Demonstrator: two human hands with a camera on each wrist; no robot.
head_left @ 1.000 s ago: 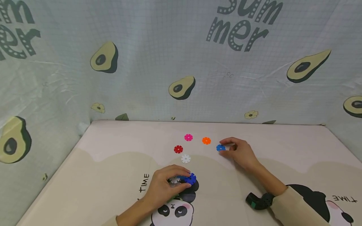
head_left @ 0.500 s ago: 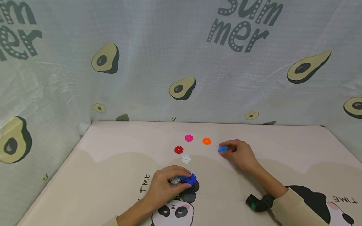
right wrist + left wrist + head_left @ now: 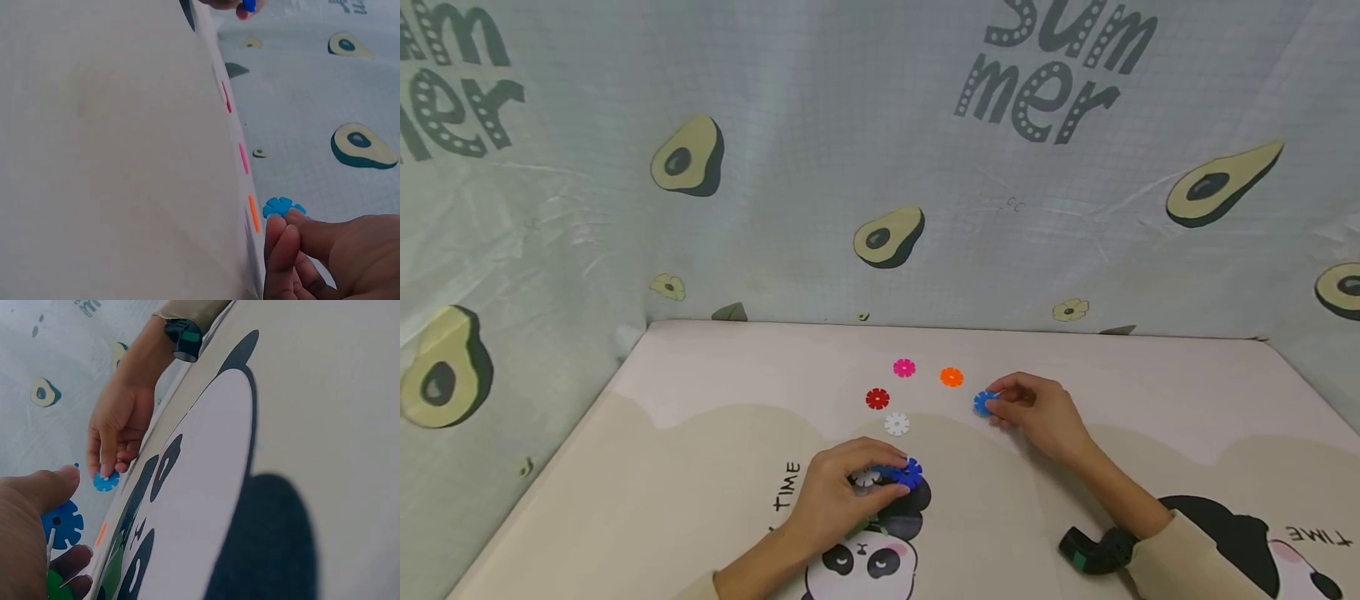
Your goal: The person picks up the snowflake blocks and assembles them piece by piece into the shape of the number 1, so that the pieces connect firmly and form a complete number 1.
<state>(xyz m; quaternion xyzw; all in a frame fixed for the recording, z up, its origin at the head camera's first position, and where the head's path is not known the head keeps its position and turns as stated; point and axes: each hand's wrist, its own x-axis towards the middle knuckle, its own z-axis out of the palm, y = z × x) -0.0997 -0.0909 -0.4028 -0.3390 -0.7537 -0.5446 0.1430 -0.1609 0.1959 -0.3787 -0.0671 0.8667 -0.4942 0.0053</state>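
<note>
My left hand [image 3: 842, 483] holds a small cluster of joined, notched plastic discs over the panda print. A dark blue disc [image 3: 911, 473] faces outward from it, with a white disc [image 3: 867, 477] behind; the left wrist view adds a green disc [image 3: 57, 584] low between the fingers. The palm hides part of the cluster. Farther right, my right hand [image 3: 1045, 417] pinches a single light blue notched disc [image 3: 983, 403] between thumb and fingertips. In the right wrist view that disc [image 3: 282, 205] sticks out beyond the thumb. The two hands are well apart.
Loose notched discs lie flat beyond the hands: pink [image 3: 904, 367], orange [image 3: 951, 377], red [image 3: 877, 398] and white [image 3: 897, 424]. A black device [image 3: 1097, 552] sits at the right wrist. An avocado-print curtain [image 3: 775, 208] rises behind the table's far edge.
My right hand has turned the light blue disc between its fingers, from face-on to tilted and back to facing the camera. The left hand keeps its grip on the cluster.
</note>
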